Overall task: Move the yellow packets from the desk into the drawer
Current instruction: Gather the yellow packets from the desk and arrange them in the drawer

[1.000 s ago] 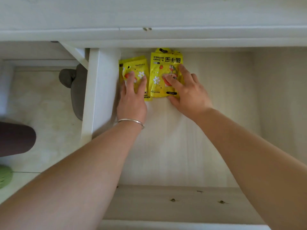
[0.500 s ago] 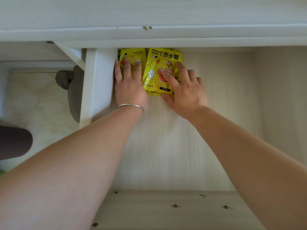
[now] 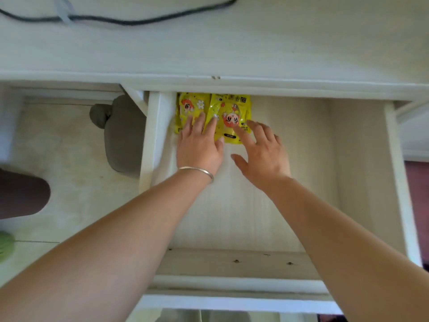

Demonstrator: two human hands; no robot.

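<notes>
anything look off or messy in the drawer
Nothing spilled or damaged. The packets lie in the back left corner of the drawer, overlapping and slightly askew. The left hand rests on them; the right hand touches the right one.

My left hand (image 3: 199,147) and right hand (image 3: 261,149) press flat on yellow packets (image 3: 214,112) in the drawer's (image 3: 348,170) far-left corner.

Silver bangle (image 3: 197,169) on left wrist (image 3: 193,182)
</notes>
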